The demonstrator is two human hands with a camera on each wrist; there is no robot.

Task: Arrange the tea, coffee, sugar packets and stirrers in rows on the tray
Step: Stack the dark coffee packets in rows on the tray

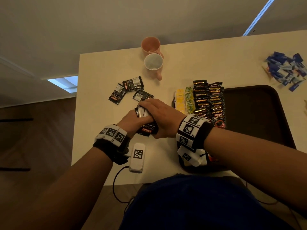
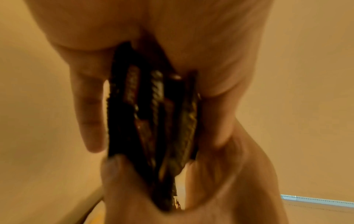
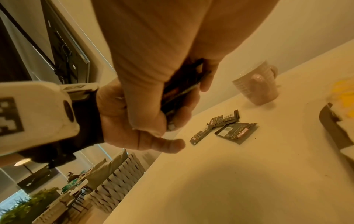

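Your fingers (image 1: 144, 102) on both hands are curled round one bundle of black coffee packets (image 1: 146, 129), your left hand (image 1: 132, 121) gripping from below and your right hand (image 1: 163, 116) clamped over the top. The tray (image 1: 259, 103) lies just to your right, nearer your right hand, its coffee rows (image 1: 209, 100) running away from you, while three loose packets (image 1: 129, 91) lie on the bench (image 1: 103, 72) just beyond your fingers. How many packets you hold is hidden, and the left wrist view is blurred.
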